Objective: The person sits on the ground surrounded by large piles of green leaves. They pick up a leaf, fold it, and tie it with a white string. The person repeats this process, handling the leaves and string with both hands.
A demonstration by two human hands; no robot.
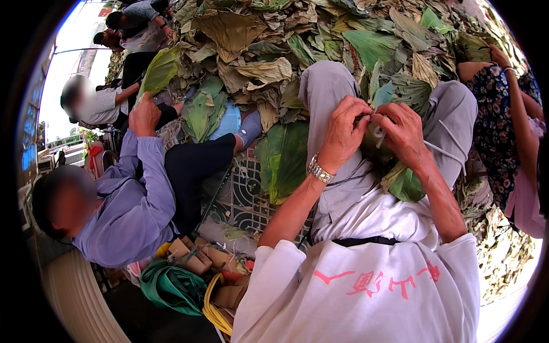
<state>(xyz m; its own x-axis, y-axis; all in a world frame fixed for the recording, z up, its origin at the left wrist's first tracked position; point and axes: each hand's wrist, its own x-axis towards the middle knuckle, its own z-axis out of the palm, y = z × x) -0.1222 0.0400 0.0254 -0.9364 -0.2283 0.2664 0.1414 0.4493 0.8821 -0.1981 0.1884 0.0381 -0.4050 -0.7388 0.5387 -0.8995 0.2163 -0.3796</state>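
Note:
My left hand [348, 128], with a metal watch at the wrist, and my right hand [399, 130] meet fingertip to fingertip above my lap. The fingers of both pinch something small between them, too hidden to name for certain. A pale cord [446, 150] hangs by my right hand and runs across my right thigh. Green leaf parts show behind and below the hands, and a folded green leaf [407, 185] lies at my lap under my right forearm. The big pile of large dried leaves [266, 70] spreads beyond my knees.
A co-worker in a lilac shirt [128, 206] sits at left, holding up a yellow-green leaf [161, 70]. Another in a floral garment [491, 128] is close at right. Large green leaves [285, 158] lie by my left knee. Cardboard boxes [188, 255], green sheeting [171, 287] and yellow cord [212, 306] sit lower left.

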